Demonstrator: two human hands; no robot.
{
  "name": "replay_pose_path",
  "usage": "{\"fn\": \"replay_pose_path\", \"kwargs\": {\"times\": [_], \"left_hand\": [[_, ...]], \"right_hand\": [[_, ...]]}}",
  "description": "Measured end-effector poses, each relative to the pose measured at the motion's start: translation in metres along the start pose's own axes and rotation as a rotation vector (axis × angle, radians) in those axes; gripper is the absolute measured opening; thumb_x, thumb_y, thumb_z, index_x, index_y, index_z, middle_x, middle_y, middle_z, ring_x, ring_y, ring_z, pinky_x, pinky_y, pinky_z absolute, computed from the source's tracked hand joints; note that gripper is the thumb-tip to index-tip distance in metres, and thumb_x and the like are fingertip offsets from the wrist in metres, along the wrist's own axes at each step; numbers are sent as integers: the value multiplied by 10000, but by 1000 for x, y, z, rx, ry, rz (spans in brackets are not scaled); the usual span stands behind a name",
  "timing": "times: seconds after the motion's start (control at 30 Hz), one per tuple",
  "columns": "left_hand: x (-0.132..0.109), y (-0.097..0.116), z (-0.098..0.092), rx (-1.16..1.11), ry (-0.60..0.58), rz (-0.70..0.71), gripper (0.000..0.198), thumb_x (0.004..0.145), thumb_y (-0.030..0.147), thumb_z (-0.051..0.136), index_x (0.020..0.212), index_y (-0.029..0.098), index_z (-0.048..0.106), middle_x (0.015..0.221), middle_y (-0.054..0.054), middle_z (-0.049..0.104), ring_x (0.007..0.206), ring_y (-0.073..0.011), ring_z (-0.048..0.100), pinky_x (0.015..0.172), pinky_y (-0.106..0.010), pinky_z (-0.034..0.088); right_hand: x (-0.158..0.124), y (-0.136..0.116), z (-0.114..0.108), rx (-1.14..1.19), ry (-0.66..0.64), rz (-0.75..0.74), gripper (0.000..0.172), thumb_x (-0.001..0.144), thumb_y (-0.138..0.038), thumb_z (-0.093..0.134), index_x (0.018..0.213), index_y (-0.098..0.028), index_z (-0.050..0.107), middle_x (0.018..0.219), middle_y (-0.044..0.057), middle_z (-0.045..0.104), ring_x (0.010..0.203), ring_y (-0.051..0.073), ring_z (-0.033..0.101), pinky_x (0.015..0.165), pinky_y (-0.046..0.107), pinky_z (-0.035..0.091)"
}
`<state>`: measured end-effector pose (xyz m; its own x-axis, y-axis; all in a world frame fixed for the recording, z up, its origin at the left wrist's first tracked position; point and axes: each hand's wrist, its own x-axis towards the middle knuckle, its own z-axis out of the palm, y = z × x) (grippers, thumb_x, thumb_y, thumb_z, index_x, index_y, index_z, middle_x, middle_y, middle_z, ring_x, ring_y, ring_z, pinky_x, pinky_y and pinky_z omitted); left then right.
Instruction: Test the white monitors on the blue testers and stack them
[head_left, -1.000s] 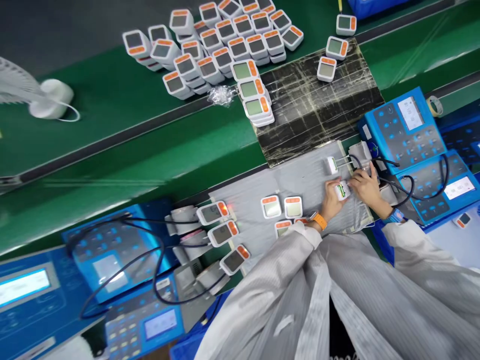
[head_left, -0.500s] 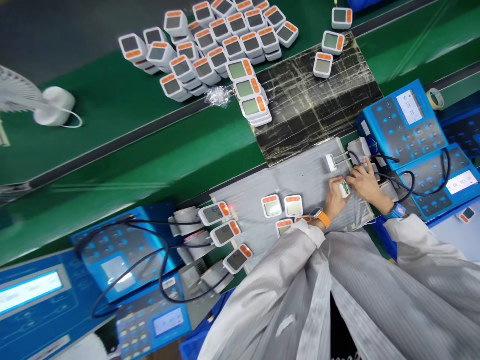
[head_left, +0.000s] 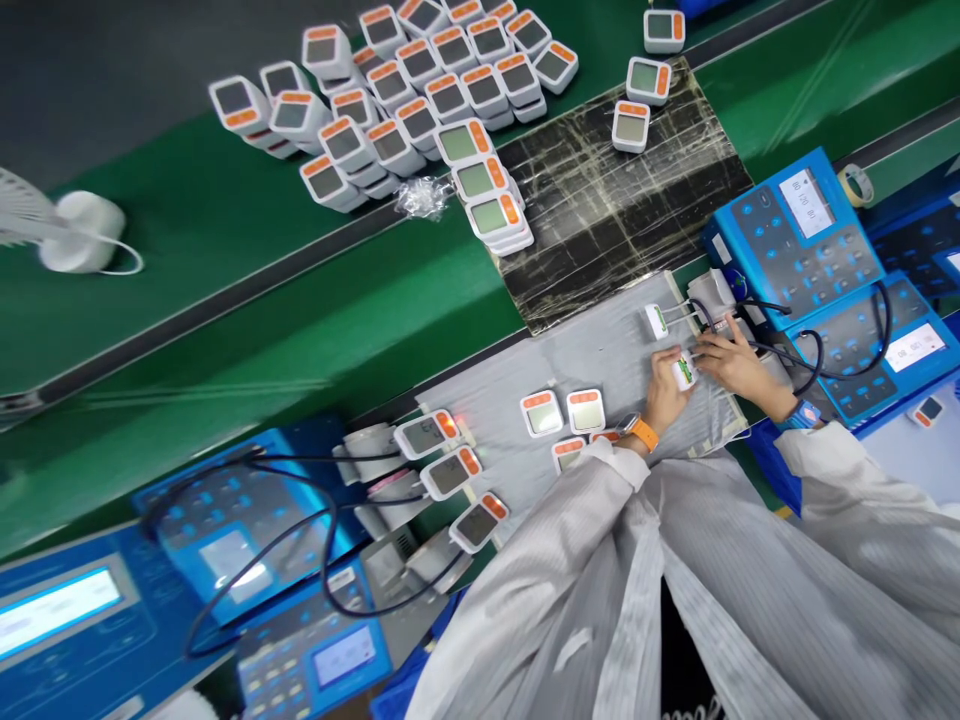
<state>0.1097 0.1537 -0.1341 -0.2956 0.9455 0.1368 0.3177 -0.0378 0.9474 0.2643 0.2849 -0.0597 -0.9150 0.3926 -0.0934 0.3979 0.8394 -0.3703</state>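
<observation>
My left hand [head_left: 666, 393], with an orange watch strap, is shut on a small white unit with a green label [head_left: 684, 371]. My right hand [head_left: 737, 364], with a blue wristband, lies just to its right, fingers spread, with nothing visibly held. Its fingertips are close to the unit and a grey test fixture [head_left: 711, 295]. A second white unit [head_left: 656, 322] sits on metal prongs at that fixture. Both hands are over a grey mat [head_left: 600, 345], where two blood pressure monitors [head_left: 564, 412] lie near my left wrist.
Blue testers with dark cables [head_left: 795, 240] stand to the right, and others [head_left: 247, 520] to the lower left, beside several monitors in fixtures [head_left: 450, 473]. A black taped mat [head_left: 615, 230] and a monitor pile [head_left: 405, 110] lie on the green bench [head_left: 262, 320].
The white unit has turned in my left hand, and my right fingers have shifted toward it. The whole scene has slid slightly left in view.
</observation>
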Motion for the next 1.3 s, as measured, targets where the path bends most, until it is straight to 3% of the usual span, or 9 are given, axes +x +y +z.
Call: {"fn": "replay_pose_path", "kwargs": {"times": [0.5,0.73,0.8,0.9,1.0,1.07,1.13,1.2,1.3], "left_hand": [[1,6,5,6,17,-16,643,773,86,863,1279,203,483,1359,-158,561,1319,-336,617,1130,-589,548],[7,28,14,44,-47,-31,555,926,171,769,1410,176,498,1462,-193,569,1413,-349,585,1154,-556,543],[5,33,-6,86,-116,28,544,960,246,754,1443,224,505,1513,-157,561,1450,-329,562,1168,-530,538],[-11,38,-66,311,-76,-63,439,963,336,768,1359,252,599,1456,-135,618,1387,-336,592,1169,-535,513],[-37,36,-139,713,195,-496,497,952,427,767,1368,199,619,1462,-215,582,1339,-420,568,1114,-615,483],[-50,30,-175,870,264,-748,614,933,506,772,1433,196,596,1522,-249,511,1320,-452,551,1059,-608,494],[-57,23,-197,876,237,-860,616,933,506,768,1452,222,598,1511,-241,507,1283,-432,572,1010,-549,521],[-58,17,-206,819,210,-875,551,926,419,780,1419,228,624,1420,-219,570,1233,-394,608,984,-499,537],[-57,20,-204,773,220,-733,587,824,298,849,1361,197,636,1299,-184,660,1198,-375,632,1031,-504,526]], "right_hand": [[2,-16,-7,-75,-31,13,290,981,-99,519,942,-242,769,1207,67,796,1384,310,571,1349,707,-18],[-4,-19,-6,-150,-3,44,287,963,-84,517,923,-221,766,1267,98,781,1413,336,562,1343,725,37],[-10,-16,-7,-173,49,31,278,960,-88,524,984,-212,772,1298,103,771,1424,338,560,1326,749,55],[-21,-17,-12,-189,180,48,282,977,-105,522,1072,-219,762,1345,99,754,1435,321,558,1324,733,90],[-27,-34,-15,-149,387,95,263,965,-112,539,1087,-222,746,1377,97,736,1423,312,566,1287,681,285],[-22,-55,-11,-65,502,116,253,948,-116,557,1080,-225,743,1367,99,738,1376,307,595,1195,610,445],[-9,-84,-2,75,511,101,257,946,-122,556,1070,-237,749,1335,98,750,1303,294,638,1116,556,524],[10,-117,11,257,421,72,281,956,-129,532,1071,-247,759,1312,97,758,1237,281,673,1086,536,555],[44,-160,32,585,266,116,297,977,-190,531,1165,-253,751,1302,100,756,1168,269,709,1052,514,590]]}}
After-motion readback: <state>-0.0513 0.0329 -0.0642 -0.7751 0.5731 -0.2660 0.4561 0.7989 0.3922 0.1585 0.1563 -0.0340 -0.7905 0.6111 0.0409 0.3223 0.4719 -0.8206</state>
